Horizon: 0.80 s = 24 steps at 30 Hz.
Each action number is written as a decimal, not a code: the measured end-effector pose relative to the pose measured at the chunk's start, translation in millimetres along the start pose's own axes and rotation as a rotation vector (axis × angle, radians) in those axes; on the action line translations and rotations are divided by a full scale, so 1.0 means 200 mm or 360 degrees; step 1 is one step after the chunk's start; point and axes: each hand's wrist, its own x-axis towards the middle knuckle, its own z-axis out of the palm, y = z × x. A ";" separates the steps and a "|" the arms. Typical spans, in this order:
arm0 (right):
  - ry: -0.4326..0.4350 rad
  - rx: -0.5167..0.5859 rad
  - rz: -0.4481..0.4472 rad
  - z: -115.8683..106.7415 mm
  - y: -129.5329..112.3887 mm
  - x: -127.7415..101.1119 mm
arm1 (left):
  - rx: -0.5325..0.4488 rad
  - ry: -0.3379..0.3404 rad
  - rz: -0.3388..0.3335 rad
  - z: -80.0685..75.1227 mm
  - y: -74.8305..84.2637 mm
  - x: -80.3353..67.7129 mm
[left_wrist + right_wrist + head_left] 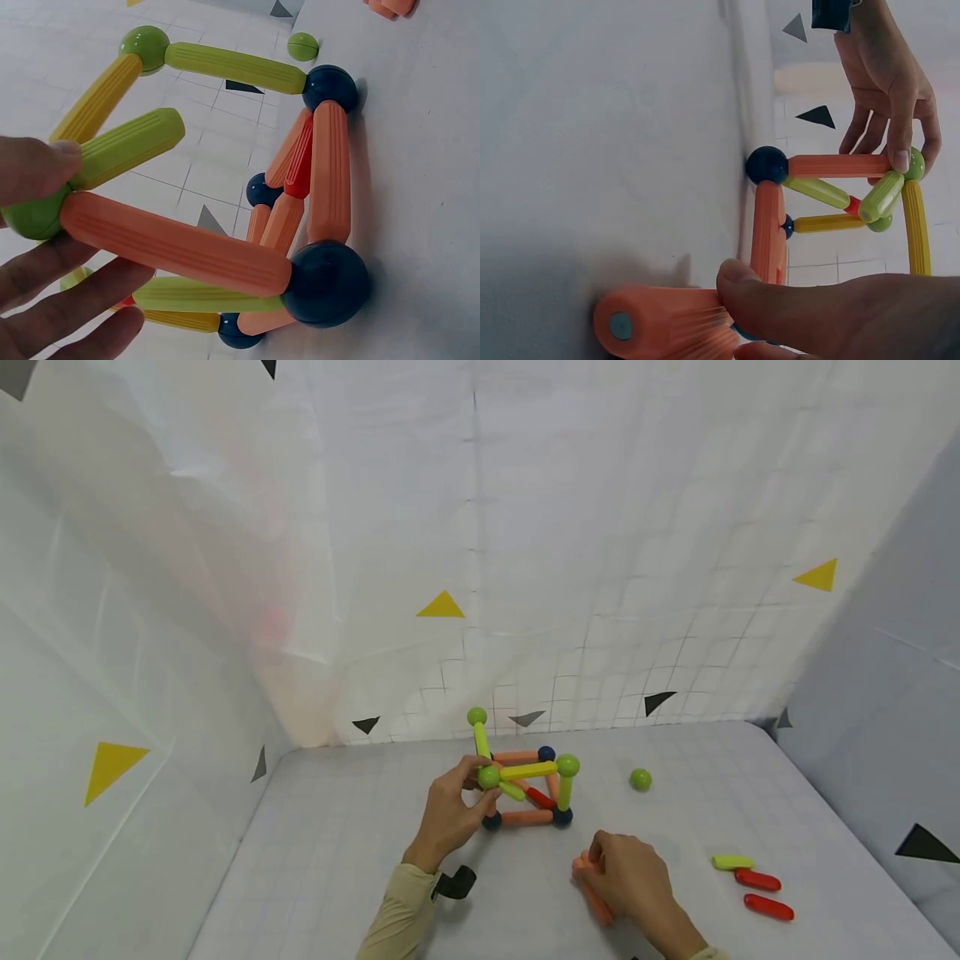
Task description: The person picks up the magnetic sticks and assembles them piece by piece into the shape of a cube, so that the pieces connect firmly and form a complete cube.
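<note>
On the desk [315,868], nearer me and to the right of the ball-and-rod frame [528,771] whose upper green ball [489,777] my left hand [448,818] pinched, my right hand [632,875] gripped an orange rod [597,907] near its far end, long axis running towards me.

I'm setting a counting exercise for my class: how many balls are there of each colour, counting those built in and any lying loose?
Green balls: 4 (3 built in, 1 loose)
Dark blue balls: 4 (all built in)
Total: 8
</note>
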 end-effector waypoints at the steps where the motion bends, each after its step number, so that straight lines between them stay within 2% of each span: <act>1: 0.0006 -0.0007 0.0000 0.01 0.00 0.00 | 0.0003 -0.0005 -0.0006 0.00 0.00 0.00; 6: 0.0021 -0.0062 0.0009 0.04 -0.02 -0.01 | -0.0008 -0.0034 -0.0042 -0.01 0.00 0.00; 16: 0.0015 -0.0190 -0.0123 0.11 -0.10 -0.03 | -0.0015 -0.0034 -0.0040 -0.01 0.01 0.00; 24: 0.0127 -0.0020 -0.0188 0.09 -0.14 0.03 | -0.0008 -0.0045 -0.0045 0.00 0.00 0.00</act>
